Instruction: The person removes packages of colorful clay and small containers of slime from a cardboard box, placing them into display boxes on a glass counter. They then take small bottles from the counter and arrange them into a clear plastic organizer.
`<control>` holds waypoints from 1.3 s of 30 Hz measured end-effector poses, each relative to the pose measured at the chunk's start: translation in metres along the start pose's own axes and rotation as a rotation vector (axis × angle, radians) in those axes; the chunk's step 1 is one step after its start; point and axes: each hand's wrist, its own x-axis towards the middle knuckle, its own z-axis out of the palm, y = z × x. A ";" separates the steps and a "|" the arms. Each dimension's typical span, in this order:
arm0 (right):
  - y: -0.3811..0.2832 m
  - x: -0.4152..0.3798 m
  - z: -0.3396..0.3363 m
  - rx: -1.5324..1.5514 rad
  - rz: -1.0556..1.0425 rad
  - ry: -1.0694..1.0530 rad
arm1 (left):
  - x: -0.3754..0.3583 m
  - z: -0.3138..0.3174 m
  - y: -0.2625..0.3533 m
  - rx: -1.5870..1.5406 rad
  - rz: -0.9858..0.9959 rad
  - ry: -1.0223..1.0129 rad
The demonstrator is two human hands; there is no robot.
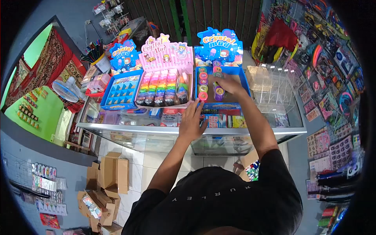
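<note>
A blue display box (pixel 244 80) with a "Crystal Mud" header stands on the glass counter. Inside it are several small round-lidded tubs (pixel 203 82) in pink, yellow and green. My right hand (pixel 231 85) reaches into this box, its fingers bent at the tubs beside a purple one (pixel 219 93); its fingertips are partly hidden. My left hand (pixel 191 123) rests at the counter's front, fingers spread, fingertips near the box's front left corner and a pink tub. To the left stands a pink display box (pixel 166 53) with rainbow-coloured containers (pixel 160 88), and beyond it a blue box with dividers (pixel 122 92).
A clear rack (pixel 276 90) stands on the right of the glass counter (pixel 164 130). A fan (pixel 66 89) and a pen holder (pixel 101 62) are at the left. Open cardboard boxes (pixel 113 174) lie on the floor. Packaged goods hang on the right wall.
</note>
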 end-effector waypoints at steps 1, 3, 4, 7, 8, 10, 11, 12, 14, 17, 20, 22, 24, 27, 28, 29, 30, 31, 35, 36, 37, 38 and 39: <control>-0.001 0.005 0.000 -0.064 0.034 -0.028 | 0.000 0.000 0.000 0.000 -0.005 -0.003; -0.006 0.006 0.004 -0.192 0.104 -0.082 | -0.001 -0.001 0.000 0.010 0.001 0.003; -0.012 -0.003 0.006 -0.103 0.011 -0.122 | -0.001 -0.001 0.000 0.009 0.003 0.000; 0.011 0.011 0.034 -0.302 0.131 0.058 | 0.001 -0.001 0.000 0.015 0.015 0.008; 0.012 0.006 0.034 -0.291 0.110 0.048 | 0.001 -0.001 0.000 0.016 0.012 0.003; 0.010 0.005 0.032 -0.301 0.135 0.038 | 0.001 -0.001 0.001 0.027 0.013 -0.004; 0.009 0.005 0.031 -0.306 0.148 0.034 | 0.001 -0.001 0.001 0.026 0.010 -0.007; 0.004 0.001 0.029 -0.366 0.090 0.004 | 0.002 -0.002 0.002 0.026 0.009 -0.009; -0.003 -0.006 0.025 -0.424 0.013 -0.023 | 0.003 -0.002 0.002 0.023 0.007 -0.002; 0.010 -0.001 0.033 -0.293 0.039 0.062 | 0.002 -0.001 0.003 0.009 0.001 0.013; 0.022 0.003 0.035 -0.235 0.032 0.058 | 0.004 -0.002 0.002 -0.011 -0.001 0.018; 0.025 0.002 0.033 -0.237 0.027 0.037 | 0.003 -0.002 0.003 -0.022 0.002 0.026; 0.025 0.001 0.031 -0.255 0.017 0.037 | 0.002 -0.001 0.003 -0.016 -0.002 0.036; 0.023 -0.016 0.025 -0.283 -0.063 0.090 | 0.002 -0.001 0.004 0.026 -0.014 0.036; 0.013 -0.034 0.020 -0.274 -0.128 0.125 | 0.002 -0.002 0.004 0.046 -0.020 0.034; 0.004 -0.053 0.015 -0.266 -0.193 0.159 | 0.002 -0.002 0.005 0.043 -0.016 0.041; -0.008 -0.072 0.009 -0.305 -0.225 0.185 | 0.002 -0.002 0.005 0.039 -0.014 0.046; -0.020 -0.092 0.002 -0.344 -0.257 0.209 | 0.001 -0.002 0.005 0.034 -0.012 0.052; -0.004 -0.137 0.005 -0.659 -0.384 0.288 | -0.001 -0.001 0.005 0.026 -0.006 0.175; 0.003 -0.140 0.009 -0.686 -0.433 0.343 | -0.002 0.000 0.005 0.070 -0.024 0.183; 0.011 -0.141 0.014 -0.713 -0.482 0.397 | -0.003 0.001 0.005 0.113 -0.042 0.192; 0.017 -0.141 0.017 -0.739 -0.533 0.452 | -0.003 0.004 0.001 0.093 -0.052 0.163; 0.018 -0.141 0.018 -0.735 -0.504 0.450 | -0.002 0.005 0.000 0.100 -0.050 0.146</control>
